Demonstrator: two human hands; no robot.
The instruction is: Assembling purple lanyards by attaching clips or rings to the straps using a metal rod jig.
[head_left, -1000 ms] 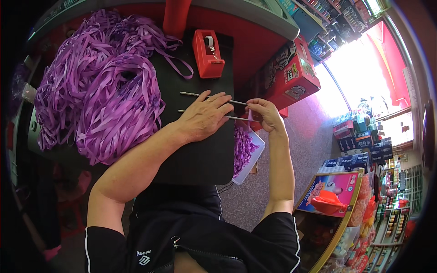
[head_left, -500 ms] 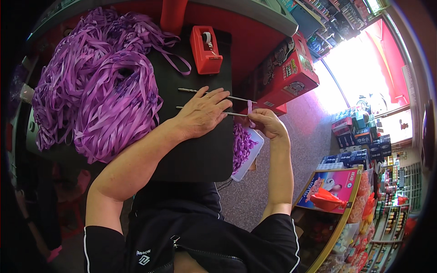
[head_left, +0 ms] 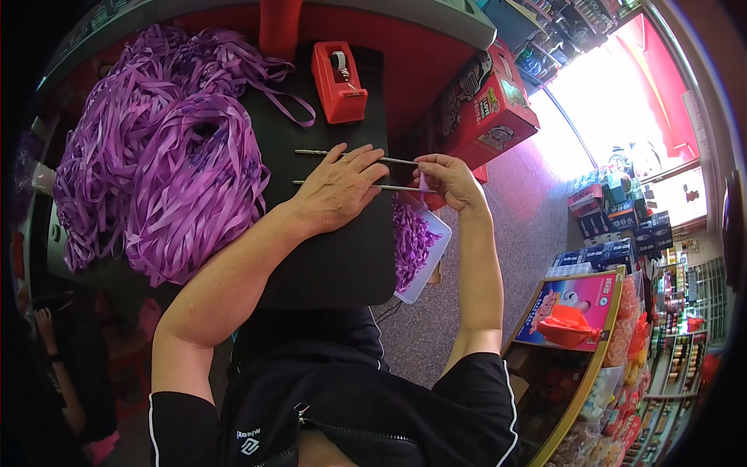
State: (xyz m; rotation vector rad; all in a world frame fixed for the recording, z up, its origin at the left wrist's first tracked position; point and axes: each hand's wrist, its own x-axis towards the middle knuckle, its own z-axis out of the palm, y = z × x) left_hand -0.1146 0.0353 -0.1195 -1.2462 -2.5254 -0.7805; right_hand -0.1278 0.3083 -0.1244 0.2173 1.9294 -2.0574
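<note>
Left hand (head_left: pixel 338 191) presses flat, open, on two thin metal rods (head_left: pixel 319 152) on the black worktop (head_left: pixel 327 265). Right hand (head_left: pixel 450 180) has shifted up off the lower rod end, grip pinching a purple ribbon piece (head_left: pixel 422 184) at the tips.

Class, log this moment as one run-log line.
left hand pressing two metal rods on black board | right hand pinching purple ribbon at rod tips

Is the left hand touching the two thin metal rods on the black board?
Touching. The head view shows the left hand lying flat across both rods, its fingers pressing them onto the black board.
</note>
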